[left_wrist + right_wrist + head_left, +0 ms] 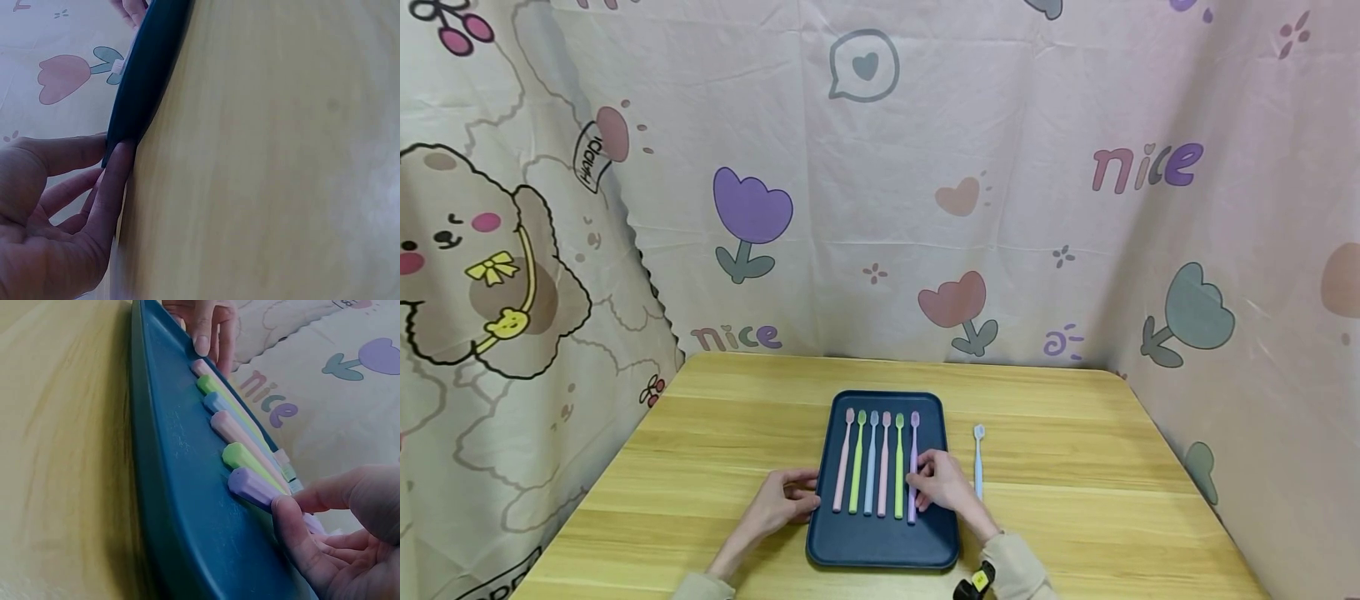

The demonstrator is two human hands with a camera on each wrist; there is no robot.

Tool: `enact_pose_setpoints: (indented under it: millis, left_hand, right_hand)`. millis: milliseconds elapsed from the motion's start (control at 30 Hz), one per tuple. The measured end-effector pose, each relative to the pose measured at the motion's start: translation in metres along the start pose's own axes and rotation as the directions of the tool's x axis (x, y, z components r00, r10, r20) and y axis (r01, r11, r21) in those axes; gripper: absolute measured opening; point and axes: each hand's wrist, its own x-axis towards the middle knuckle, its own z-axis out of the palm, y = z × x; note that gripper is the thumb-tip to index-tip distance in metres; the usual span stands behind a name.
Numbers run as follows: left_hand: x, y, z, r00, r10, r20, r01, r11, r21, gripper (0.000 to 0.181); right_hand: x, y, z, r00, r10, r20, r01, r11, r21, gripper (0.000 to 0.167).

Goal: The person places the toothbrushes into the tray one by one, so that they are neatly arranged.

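A dark blue tray point(880, 546) lies on the table with a row of toothbrushes on it, heads toward the far end. At the row's right end is a purple toothbrush point(914, 446), its handle pinched between the thumb and finger of my right hand point(946, 485). Next to it lie a green toothbrush point(898, 475) and a pink toothbrush point(883, 475); further left are a blue one point(871, 467), another green one point(857, 475) and another pink one point(842, 471). My left hand point(777, 502) grips the tray's left rim, fingers and thumb about the edge point(119, 134).
A light blue toothbrush point(978, 458) lies on the wooden table point(1075, 467), right of the tray and partly behind my right wrist. Printed cloth point(880, 208) hangs behind the table and along its sides.
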Motion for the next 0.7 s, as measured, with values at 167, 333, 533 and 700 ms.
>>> enact_pose_setpoints:
  millis: [167, 333, 533, 700]
  left_hand:
    - [-0.0004, -0.0002, 0.0001, 1.0, -0.006, -0.004, 0.006, 1.0, -0.001, 0.053]
    - [-0.0001, -0.0003, 0.0002, 1.0, -0.006, -0.006, 0.006, 1.0, 0.004, 0.053]
    - [0.0013, -0.001, -0.0002, 1.0, 0.003, 0.002, -0.003, 1.0, 0.002, 0.054]
    - [0.0015, -0.0016, -0.0002, 1.0, 0.007, 0.003, -0.007, 1.0, -0.001, 0.054]
  right_hand:
    - [0.0003, 0.0013, 0.0015, 1.0, 0.003, -0.003, -0.003, 1.0, -0.002, 0.028]
    - [0.0005, 0.0017, 0.0014, 1.0, 0.003, -0.009, -0.003, 1.0, -0.004, 0.029]
    - [0.0004, 0.0019, 0.0026, 1.0, 0.005, -0.014, -0.005, 1.0, -0.026, 0.034]
    - [0.0007, 0.001, 0.0025, 1.0, 0.007, -0.021, -0.009, 0.998, -0.056, 0.037]
